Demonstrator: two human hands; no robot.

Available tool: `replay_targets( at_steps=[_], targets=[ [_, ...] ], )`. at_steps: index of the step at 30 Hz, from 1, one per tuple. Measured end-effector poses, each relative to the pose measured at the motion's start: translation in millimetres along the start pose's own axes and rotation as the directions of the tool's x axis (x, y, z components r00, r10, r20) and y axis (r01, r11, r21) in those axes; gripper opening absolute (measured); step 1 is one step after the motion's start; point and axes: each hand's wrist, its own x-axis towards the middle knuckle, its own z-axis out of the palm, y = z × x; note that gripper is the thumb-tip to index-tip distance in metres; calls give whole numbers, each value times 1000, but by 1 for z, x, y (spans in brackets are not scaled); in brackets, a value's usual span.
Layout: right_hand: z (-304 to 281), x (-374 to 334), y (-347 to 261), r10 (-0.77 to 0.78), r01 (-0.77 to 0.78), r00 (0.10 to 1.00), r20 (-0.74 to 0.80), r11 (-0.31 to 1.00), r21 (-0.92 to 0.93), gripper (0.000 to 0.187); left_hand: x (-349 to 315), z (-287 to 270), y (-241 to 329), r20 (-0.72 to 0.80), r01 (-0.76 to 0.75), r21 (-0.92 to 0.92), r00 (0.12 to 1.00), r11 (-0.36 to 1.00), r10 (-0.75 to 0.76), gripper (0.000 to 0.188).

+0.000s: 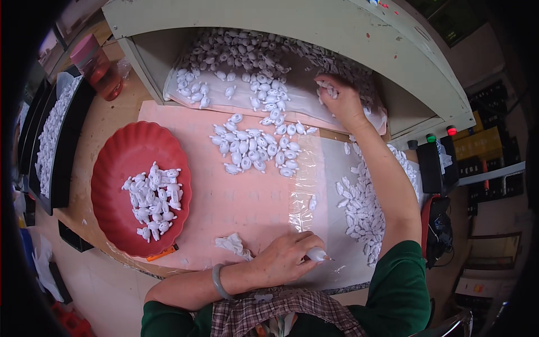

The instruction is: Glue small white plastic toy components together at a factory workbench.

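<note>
My left hand (283, 259) is closed around a small white squeeze bottle (316, 254) with a thin pointed tip, low over the near edge of the table. Up inside the open grey-green cabinet, my right hand (343, 104) has its fingers closed on several small white plastic pieces (328, 89). Behind and beside it lies a large heap of white figure parts (241, 53). Round white parts (255, 149) spread from the cabinet onto the pink sheet. Slim white pieces (362, 210) lie piled under my right forearm.
A red scalloped bowl (115, 185) at left holds assembled white figures (154, 199). Near it are a crumpled tissue (233, 245), an orange marker-like stick (161, 253) and a pink-lidded bottle (98, 67). Black trays (73, 140) stand at far left. The cabinet (269, 16) overhangs the work area.
</note>
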Motion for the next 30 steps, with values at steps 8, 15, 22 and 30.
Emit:
replay_targets(
  at_steps=[8,15,22,30],
  targets=[
    [-26,-138,-110,-304,266,952,32,877,400,27,-9,6,-11,61,-88,69,995,994,84,30],
    [-16,-163,-123,-533,508,843,71,832,223,35,-8,9,-6,189,-273,120,950,954,248,32],
    [-28,-133,-98,-342,293,939,46,861,416,30,-12,9,-11,153,-222,146,968,964,199,34],
    [7,-83,-55,-157,156,987,-24,987,-45,19,-8,9,-8,158,-220,135,967,966,199,32]
  ],
)
